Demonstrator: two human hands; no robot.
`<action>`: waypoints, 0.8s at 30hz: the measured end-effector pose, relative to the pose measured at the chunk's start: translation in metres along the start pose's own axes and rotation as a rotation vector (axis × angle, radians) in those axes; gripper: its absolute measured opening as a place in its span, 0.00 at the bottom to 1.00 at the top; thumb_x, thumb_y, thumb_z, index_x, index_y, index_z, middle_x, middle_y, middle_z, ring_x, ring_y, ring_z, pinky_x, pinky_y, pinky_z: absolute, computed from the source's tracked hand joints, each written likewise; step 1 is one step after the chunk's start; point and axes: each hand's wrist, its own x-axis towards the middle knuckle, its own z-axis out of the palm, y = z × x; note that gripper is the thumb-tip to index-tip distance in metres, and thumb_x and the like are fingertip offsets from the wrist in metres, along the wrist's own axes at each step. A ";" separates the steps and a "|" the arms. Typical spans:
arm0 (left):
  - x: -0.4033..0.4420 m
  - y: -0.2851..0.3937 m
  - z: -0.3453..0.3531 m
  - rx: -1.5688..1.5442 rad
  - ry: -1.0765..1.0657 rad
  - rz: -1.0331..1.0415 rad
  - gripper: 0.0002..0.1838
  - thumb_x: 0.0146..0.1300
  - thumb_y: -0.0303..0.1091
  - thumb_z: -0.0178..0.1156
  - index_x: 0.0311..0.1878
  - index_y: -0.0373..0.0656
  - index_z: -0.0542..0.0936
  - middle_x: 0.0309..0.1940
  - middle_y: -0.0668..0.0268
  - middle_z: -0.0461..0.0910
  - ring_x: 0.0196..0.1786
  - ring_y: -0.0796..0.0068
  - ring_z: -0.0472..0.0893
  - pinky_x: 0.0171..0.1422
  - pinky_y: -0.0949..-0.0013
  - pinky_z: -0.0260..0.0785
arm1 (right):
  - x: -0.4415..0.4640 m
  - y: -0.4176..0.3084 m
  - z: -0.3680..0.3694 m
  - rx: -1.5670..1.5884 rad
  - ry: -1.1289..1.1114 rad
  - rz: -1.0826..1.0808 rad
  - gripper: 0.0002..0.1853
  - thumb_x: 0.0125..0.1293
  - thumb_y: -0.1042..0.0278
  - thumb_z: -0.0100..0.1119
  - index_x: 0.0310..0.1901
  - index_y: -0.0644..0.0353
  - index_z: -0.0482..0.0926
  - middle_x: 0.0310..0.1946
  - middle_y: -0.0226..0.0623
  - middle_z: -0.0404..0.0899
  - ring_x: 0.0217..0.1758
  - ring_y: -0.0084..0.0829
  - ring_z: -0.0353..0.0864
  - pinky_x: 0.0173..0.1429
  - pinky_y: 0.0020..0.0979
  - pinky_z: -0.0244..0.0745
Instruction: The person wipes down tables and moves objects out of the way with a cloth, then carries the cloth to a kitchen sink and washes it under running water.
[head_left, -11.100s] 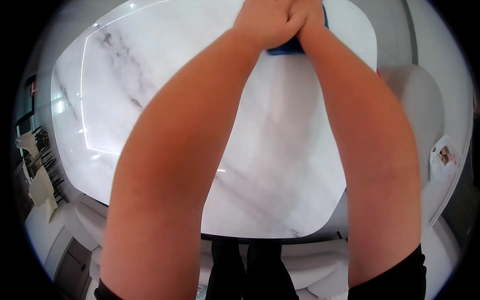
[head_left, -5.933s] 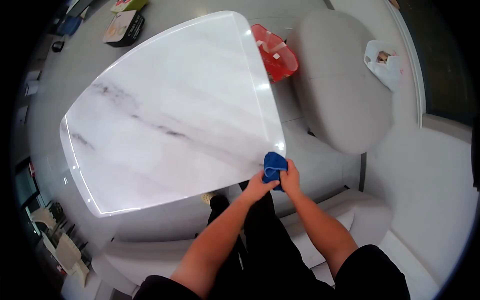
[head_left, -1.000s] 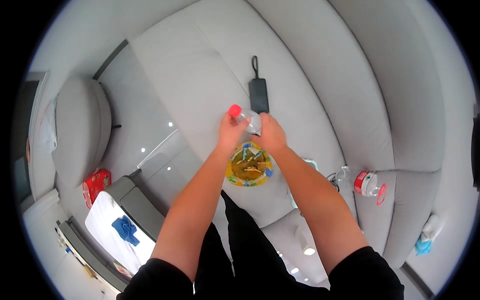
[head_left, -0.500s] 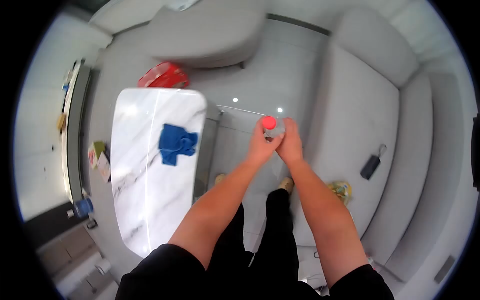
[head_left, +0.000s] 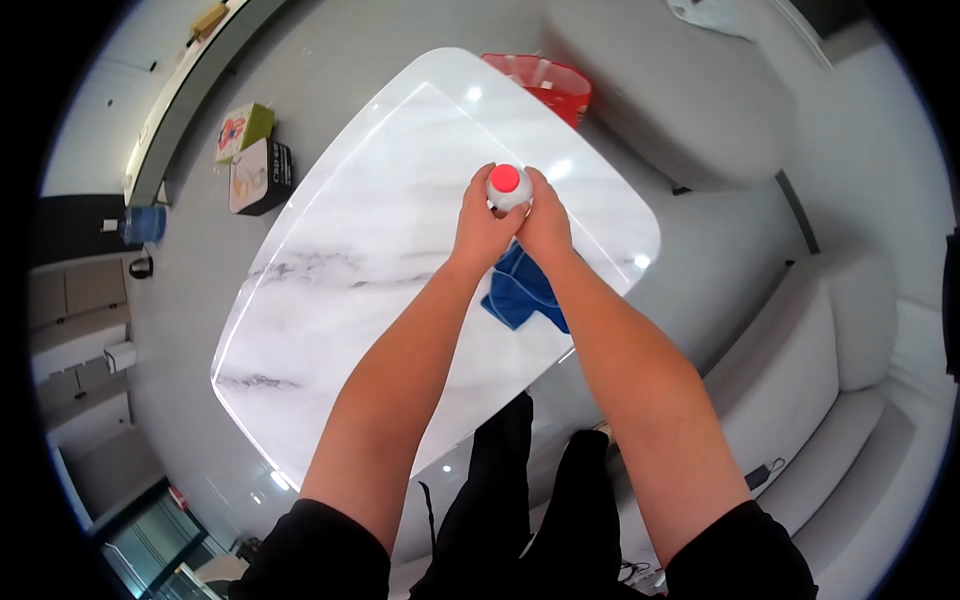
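A bottle with a red cap (head_left: 505,179) is held upright between both my hands, over the white marble-patterned table (head_left: 370,200). Its body looks clear or whitish, and the fingers cover much of it. My left hand (head_left: 482,222) wraps the left side and my right hand (head_left: 545,222) the right, with both thumbs on the near side. Whether the bottle's base touches the tabletop I cannot tell. Just below the hands lies a crumpled blue cloth (head_left: 520,292), partly hidden by my right forearm.
Beyond the table's far edge stands a red basket (head_left: 562,90). A grey sofa (head_left: 780,360) is at the right, with a dark small pouch-like object (head_left: 765,474) on it. On the floor at left are a green box (head_left: 245,132), a black-sided box (head_left: 262,178) and a blue water jug (head_left: 143,225).
The view has turned left toward the table. Both hands have carried the red-capped bottle from over the floor beside the table to over the tabletop, past the blue cloth.
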 end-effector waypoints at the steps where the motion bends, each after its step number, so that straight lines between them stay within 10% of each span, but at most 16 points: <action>1: 0.008 -0.006 -0.007 0.009 -0.011 0.009 0.35 0.54 0.29 0.63 0.64 0.41 0.59 0.56 0.56 0.70 0.58 0.64 0.73 0.57 0.65 0.71 | 0.007 -0.001 0.011 -0.002 -0.003 0.028 0.32 0.55 0.65 0.62 0.61 0.62 0.64 0.56 0.51 0.70 0.58 0.48 0.71 0.59 0.40 0.69; 10: 0.018 -0.040 -0.008 0.098 -0.066 0.043 0.42 0.53 0.39 0.65 0.67 0.35 0.57 0.62 0.46 0.62 0.63 0.55 0.68 0.58 0.64 0.69 | 0.013 0.009 0.019 0.057 -0.105 0.210 0.40 0.51 0.62 0.67 0.63 0.64 0.60 0.59 0.53 0.68 0.61 0.48 0.69 0.62 0.38 0.66; 15: -0.044 -0.048 0.011 0.167 0.290 0.094 0.23 0.60 0.31 0.58 0.58 0.36 0.67 0.52 0.55 0.69 0.52 0.64 0.73 0.54 0.67 0.67 | -0.041 0.026 -0.005 0.209 0.076 0.230 0.35 0.55 0.64 0.62 0.62 0.70 0.61 0.57 0.56 0.68 0.58 0.49 0.70 0.63 0.39 0.65; 18: -0.111 -0.047 0.063 0.147 0.034 0.109 0.12 0.63 0.30 0.54 0.48 0.36 0.73 0.41 0.59 0.74 0.43 0.69 0.74 0.49 0.68 0.68 | -0.122 0.058 -0.030 0.141 0.379 0.261 0.10 0.59 0.65 0.59 0.40 0.60 0.78 0.36 0.43 0.79 0.38 0.41 0.78 0.44 0.36 0.73; 24: -0.251 -0.061 0.206 0.028 -0.518 -0.185 0.12 0.65 0.33 0.51 0.47 0.36 0.74 0.36 0.61 0.78 0.38 0.71 0.76 0.46 0.70 0.69 | -0.318 0.137 -0.123 0.122 0.629 0.691 0.07 0.61 0.66 0.55 0.36 0.59 0.78 0.29 0.45 0.77 0.33 0.46 0.77 0.39 0.37 0.73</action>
